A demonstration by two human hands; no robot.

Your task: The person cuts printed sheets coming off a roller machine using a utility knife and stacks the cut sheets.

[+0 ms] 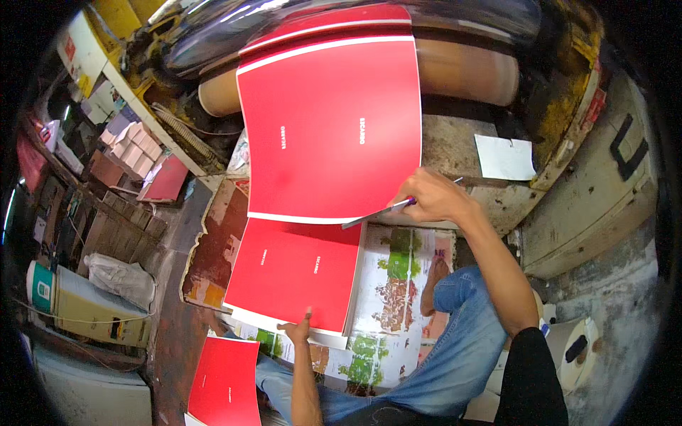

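A wide red printed sheet with white edges hangs from the rollers. At its lower right corner, my right hand is closed around a slim cutting knife with a purple bit on its handle; the grey blade lies along the sheet's lower edge. Below is a stack of similar red sheets, partly under the hanging one. My left hand touches the stack's near edge, thumb and finger apart. Another red sheet lies at the lower left, near my leg.
Dark, shiny rollers and a brown roll span the far side. White paper lies on the machine ledge at right. A printed sheet covers the surface under the stack. Bundled papers stand at left, a grey metal cabinet at right.
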